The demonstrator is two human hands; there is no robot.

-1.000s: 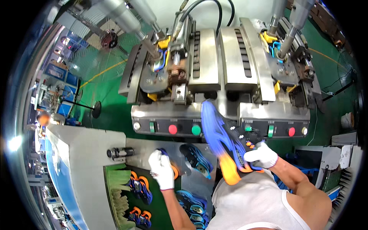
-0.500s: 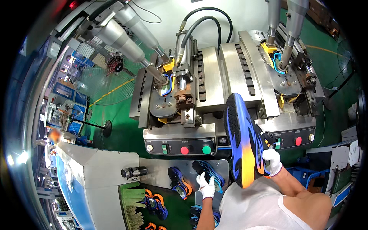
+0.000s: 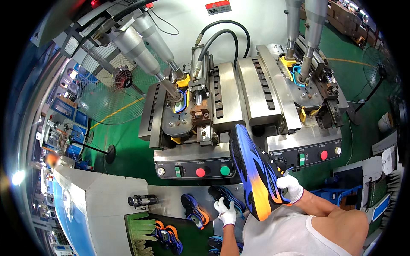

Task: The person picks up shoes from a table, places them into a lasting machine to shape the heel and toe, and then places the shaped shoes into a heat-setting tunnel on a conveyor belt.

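Note:
In white gloves, both of my hands work over a metal shelf [image 3: 168,200]. My right hand [image 3: 291,188] is closed on a black sneaker [image 3: 255,173] with blue and orange sides, gripping it near the collar. That shoe is raised and turned so its side and part of its black sole show. My left hand [image 3: 226,212] has its fingers apart beside a black and light-blue sneaker [image 3: 228,198] on the shelf; whether it touches that shoe I cannot tell. Left of it rests another black sneaker [image 3: 195,210] with an orange and purple sole.
Two metal press stations stand ahead, with a left control panel [image 3: 194,169] and a right control panel [image 3: 305,156]. More sneakers [image 3: 168,237] lie below the shelf, beside green strips [image 3: 140,232]. A dark cylinder [image 3: 142,200] lies at left. Fans [image 3: 123,77] stand beyond.
My view has shifted, so the machines appear lower and further left. The raised sneaker has turned slightly, showing more of its side. My left hand stays near the light-blue sneaker.

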